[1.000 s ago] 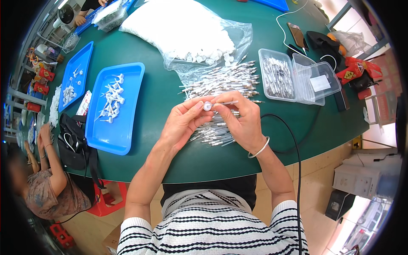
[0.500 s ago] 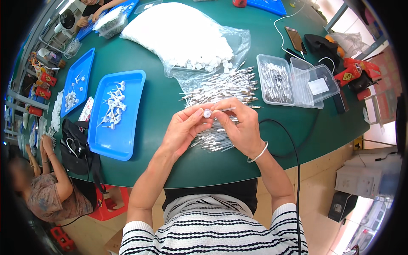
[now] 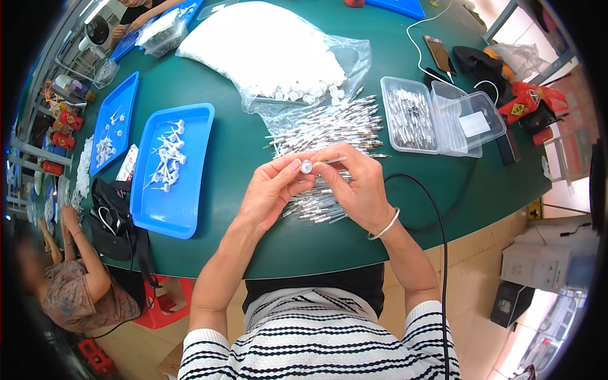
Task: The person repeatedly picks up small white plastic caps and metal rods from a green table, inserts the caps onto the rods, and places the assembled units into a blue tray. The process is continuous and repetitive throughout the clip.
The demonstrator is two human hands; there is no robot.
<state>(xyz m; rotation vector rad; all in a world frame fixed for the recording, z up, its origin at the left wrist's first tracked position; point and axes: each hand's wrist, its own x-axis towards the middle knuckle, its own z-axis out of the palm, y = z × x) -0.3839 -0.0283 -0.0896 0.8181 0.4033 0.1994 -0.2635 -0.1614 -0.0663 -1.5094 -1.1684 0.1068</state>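
My left hand (image 3: 273,185) pinches a small round white cap (image 3: 307,166) between thumb and fingertip. Beside it, my right hand (image 3: 354,182) is closed on a thin pale rod (image 3: 335,160), its inner end close to the cap; whether the two are joined I cannot tell. Both hands meet above a heap of thin white and grey rods with metal tips (image 3: 335,125). Behind the heap lies a large clear bag full of white caps (image 3: 266,50). To the left, a blue tray (image 3: 166,212) holds several caps with rods fixed in them.
A clear plastic box of rods (image 3: 410,120) stands at the right with its lid open, near a phone (image 3: 438,54). Another blue tray (image 3: 124,95) and a black bag (image 3: 107,218) are at the left. A black cable (image 3: 441,266) hangs past my right arm. Co-workers sit left and far left.
Hardly anything differs: both hands keep their pinch on the cap and rod. The whole view has shifted very slightly.
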